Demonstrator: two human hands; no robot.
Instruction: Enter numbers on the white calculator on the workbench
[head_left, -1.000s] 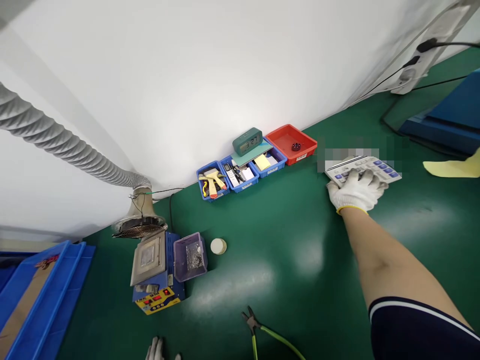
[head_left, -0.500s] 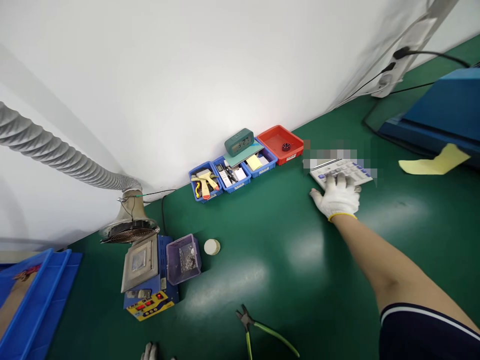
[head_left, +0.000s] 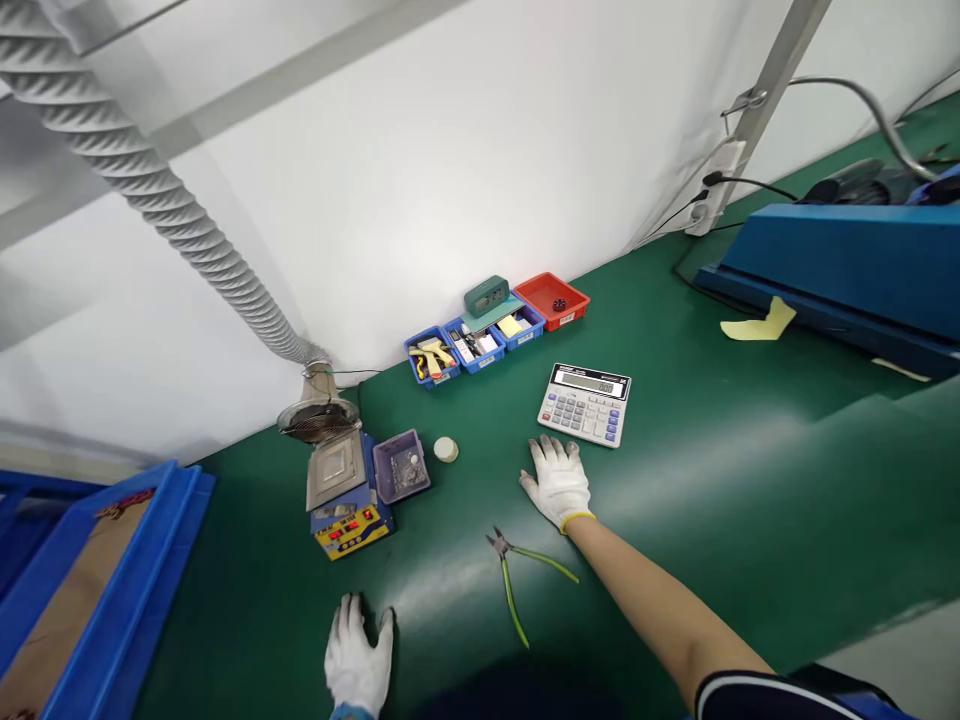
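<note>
My right hand (head_left: 559,482), in a white glove with a yellow cuff, lies with spread fingers on the green table just below a calculator (head_left: 585,404). It holds nothing. My left hand (head_left: 358,655), also gloved in white, rests flat near the front edge, thumb apart from the fingers and nothing in it. Between the hands lie green-handled cutting pliers (head_left: 510,580) with their handles spread. Above my left hand stands a blue and yellow solder pot (head_left: 349,510) with lit red displays. Beside it are a purple bin (head_left: 381,478) holding small scraps and a round, pale-lidded container (head_left: 445,449).
A fume hose (head_left: 202,220) hangs above the pot. Along the wall stand small blue bins (head_left: 487,362) with tools, a green digital clock (head_left: 487,296) and a red bin (head_left: 540,292). Blue crates (head_left: 142,580) are at left; a blue machine (head_left: 840,270) and yellow paper (head_left: 757,328) at right.
My right hand has come off the calculator, which now lies closer and further left. My left hand has come fully into view. The camera's view has shifted, showing more of the table's front.
</note>
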